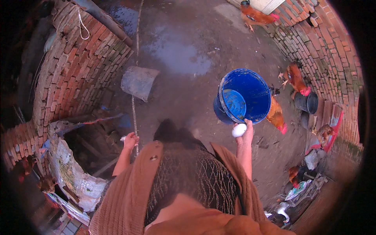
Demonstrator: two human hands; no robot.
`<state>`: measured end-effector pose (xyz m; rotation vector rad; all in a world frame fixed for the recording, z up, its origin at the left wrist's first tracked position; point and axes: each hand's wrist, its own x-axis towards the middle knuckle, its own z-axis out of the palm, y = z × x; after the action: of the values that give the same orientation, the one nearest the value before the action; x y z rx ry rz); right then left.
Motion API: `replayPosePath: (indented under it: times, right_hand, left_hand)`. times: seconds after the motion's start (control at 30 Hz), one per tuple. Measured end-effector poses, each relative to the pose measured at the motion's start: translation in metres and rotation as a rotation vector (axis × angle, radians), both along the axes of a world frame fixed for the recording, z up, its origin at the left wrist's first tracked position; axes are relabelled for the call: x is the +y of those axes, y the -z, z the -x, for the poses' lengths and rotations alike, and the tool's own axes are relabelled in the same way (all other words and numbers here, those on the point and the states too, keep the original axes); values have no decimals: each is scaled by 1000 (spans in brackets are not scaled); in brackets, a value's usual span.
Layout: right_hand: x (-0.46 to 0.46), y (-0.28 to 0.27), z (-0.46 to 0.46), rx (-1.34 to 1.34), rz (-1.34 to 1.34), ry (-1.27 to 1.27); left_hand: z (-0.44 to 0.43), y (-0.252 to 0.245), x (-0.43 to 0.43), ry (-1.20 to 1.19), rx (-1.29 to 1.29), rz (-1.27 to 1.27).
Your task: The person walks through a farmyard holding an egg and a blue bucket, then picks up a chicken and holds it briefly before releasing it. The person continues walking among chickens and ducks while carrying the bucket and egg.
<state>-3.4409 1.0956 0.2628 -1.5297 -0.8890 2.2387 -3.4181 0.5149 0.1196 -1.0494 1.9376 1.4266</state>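
My right hand (245,138) grips the near rim of a blue plastic bucket (254,94) and also holds a white egg (239,130) against it. The bucket is tipped so its inside shows, with dirt smears on the wall and bottom. My left hand (131,141) is closed around a long thin pole (134,114). Something small and white (122,138) sticks out of that hand, too small to make out. Farther along the pole, a grey curved scoop-like sheet (139,82) covers part of it; how the two join is hidden.
Wet dirt ground (182,55) has puddles. Brick walls stand left (73,64) and right (320,44). Several reddish-brown chickens are on the right, one (275,113) right beside the bucket. A dark pail (307,102) lies near the wall. A broken-edged pit (85,149) opens at left.
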Motion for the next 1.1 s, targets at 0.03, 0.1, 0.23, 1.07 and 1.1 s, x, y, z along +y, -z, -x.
replayPosePath:
  times: [0.03,0.1,0.23,1.07,1.1]
  right_hand:
    - [8,-2,8,8,-26,11]
    - [26,3,23,47,-18,-12]
    - [49,-7,61,29,-74,-46]
    - [175,-32,273,133,-114,-121]
    - [178,-37,283,41,-163,-74]
  left_hand:
    - [8,-8,11,28,-15,27]
    - [24,-23,28,75,-42,83]
    - [43,-6,4,-12,-78,-5]
    - [382,-62,168,409,166,281]
    - [386,-59,171,383,139,228]
